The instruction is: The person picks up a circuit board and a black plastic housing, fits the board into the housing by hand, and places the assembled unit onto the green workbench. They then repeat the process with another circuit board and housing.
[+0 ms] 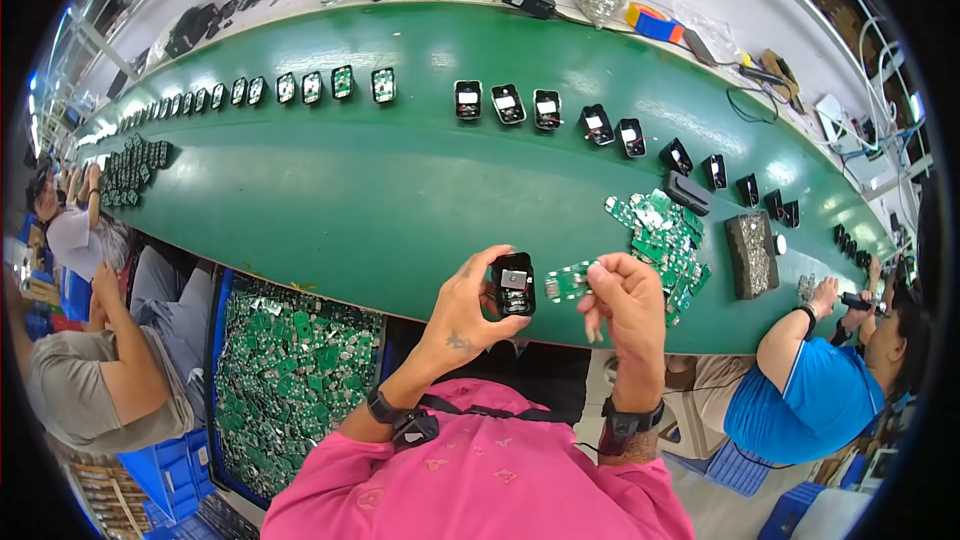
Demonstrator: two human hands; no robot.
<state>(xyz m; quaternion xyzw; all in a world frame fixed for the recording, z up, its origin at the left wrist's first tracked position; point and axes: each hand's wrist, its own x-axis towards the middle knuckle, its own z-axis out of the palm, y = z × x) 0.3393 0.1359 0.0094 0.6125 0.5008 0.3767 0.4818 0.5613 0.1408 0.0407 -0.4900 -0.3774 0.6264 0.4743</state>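
Observation:
My left hand (467, 312) is closed around a small black plastic housing (514, 285), its open side facing up. Inside it a silvery metal part shows, with what look like wires below. Just to the right, my right hand (628, 302) pinches a small green circuit board (568, 283) by its right end. The board is apart from the housing, roughly level with it. Both hands are over the near edge of the green table. Beyond my right hand lies a loose pile of green circuit boards (662, 240).
Rows of black housings (547, 110) stand along the table's far side. A dark block (752, 256) and a black case (688, 194) sit at the right. A large bin of circuit boards (290, 380) stands at my left. Co-workers sit on both sides, one in a blue shirt (800, 390).

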